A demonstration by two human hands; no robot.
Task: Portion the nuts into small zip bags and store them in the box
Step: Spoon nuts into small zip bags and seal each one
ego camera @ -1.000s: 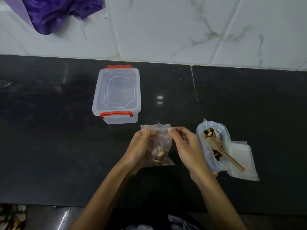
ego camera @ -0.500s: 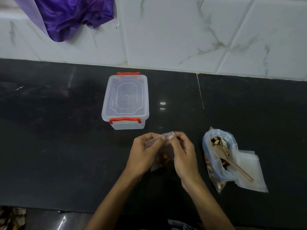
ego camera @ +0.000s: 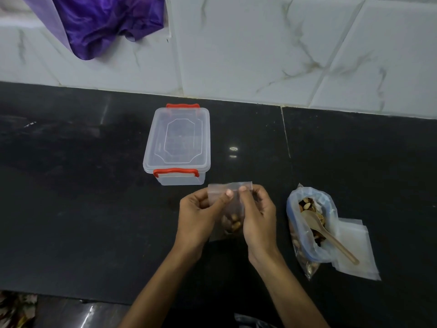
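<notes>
You are pinching the top of the small clear plastic zip bag (ego camera: 233, 204) of brown nuts (ego camera: 234, 222) with your left hand (ego camera: 201, 216) and right hand (ego camera: 256, 218), just before the lidded clear plastic box (ego camera: 178, 143).

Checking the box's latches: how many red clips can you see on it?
2: one red clip on the box's far end, one on its near end.
</notes>
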